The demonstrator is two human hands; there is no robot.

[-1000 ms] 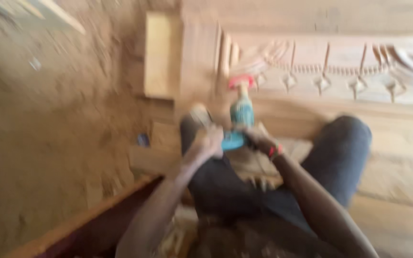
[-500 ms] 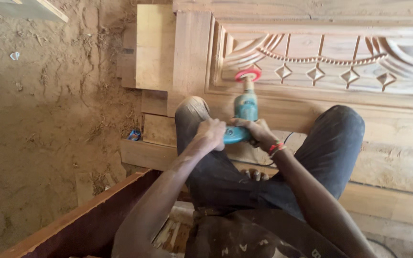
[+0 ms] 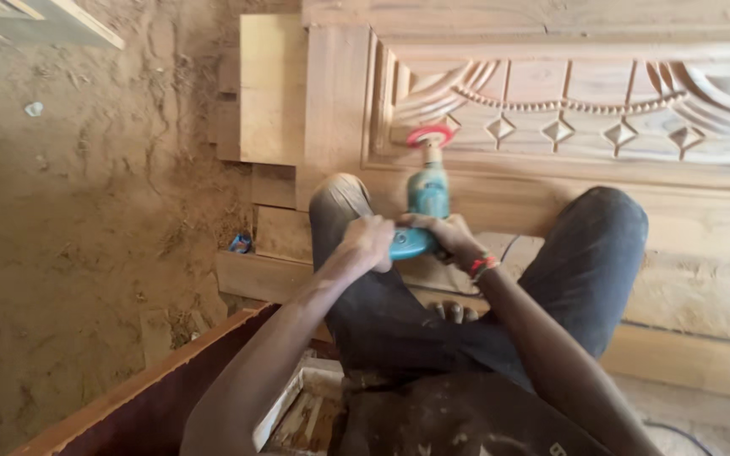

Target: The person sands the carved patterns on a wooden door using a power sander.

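I hold a teal power drill (image 3: 425, 203) with both hands. My left hand (image 3: 370, 241) grips the rear of its handle. My right hand (image 3: 452, 239), with a red band at the wrist, wraps the grip from the right. The drill's tip carries a red round disc (image 3: 430, 135) that presses on the lower left corner of a carved wooden panel (image 3: 576, 101) with curved grooves and diamond shapes. I sit over the panel's frame with my knees (image 3: 610, 219) in dark trousers to either side of the drill.
Sandy, sawdust-covered ground (image 3: 86, 211) lies to the left. Pale wood blocks (image 3: 272, 84) lie under the panel's left end. A small blue object (image 3: 241, 243) lies on the ground beside them. A dark reddish board edge (image 3: 154, 388) runs diagonally at the lower left.
The blur from a second ago has cleared. The drill and disc have shifted slightly left and up along the carved corner; both hands keep their grip.
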